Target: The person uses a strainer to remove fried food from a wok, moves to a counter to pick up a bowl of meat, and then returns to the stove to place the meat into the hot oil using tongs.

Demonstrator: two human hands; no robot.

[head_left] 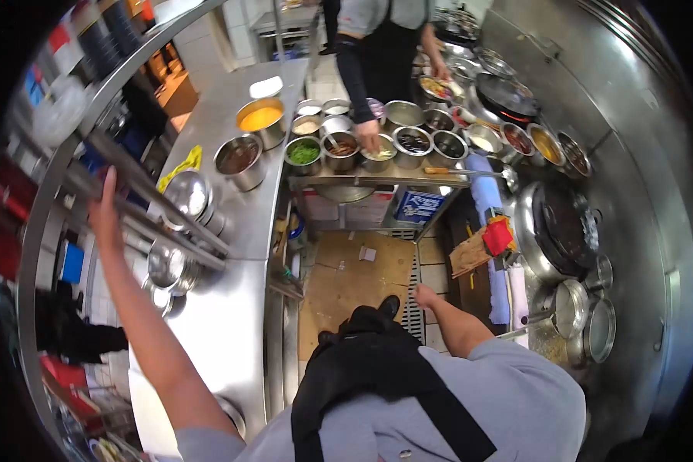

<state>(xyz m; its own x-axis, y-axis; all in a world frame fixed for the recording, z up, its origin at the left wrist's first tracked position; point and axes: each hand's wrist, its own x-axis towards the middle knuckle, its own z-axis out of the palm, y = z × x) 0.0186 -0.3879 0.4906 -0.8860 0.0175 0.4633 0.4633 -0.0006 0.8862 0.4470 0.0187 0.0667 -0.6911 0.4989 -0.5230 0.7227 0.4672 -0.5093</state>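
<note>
My left hand (106,206) is raised at the far left against the metal rack rail (154,223); its fingers are hard to make out, though one points up. Below it, stacked steel bowls (171,266) stand on the steel counter (235,308). My right hand (425,294) hangs low in front of my body, over the floor, with its fingers too small to read. To its right are a blue towel (497,285) and a wooden block with a red cloth (498,236).
Across the ingredient pots (339,146), a co-worker in a black apron (393,61) reaches into one pot. Woks (566,227) line the right side. Two large pots, one with orange liquid (260,119), stand on the left counter. Cardboard (354,269) covers the floor ahead.
</note>
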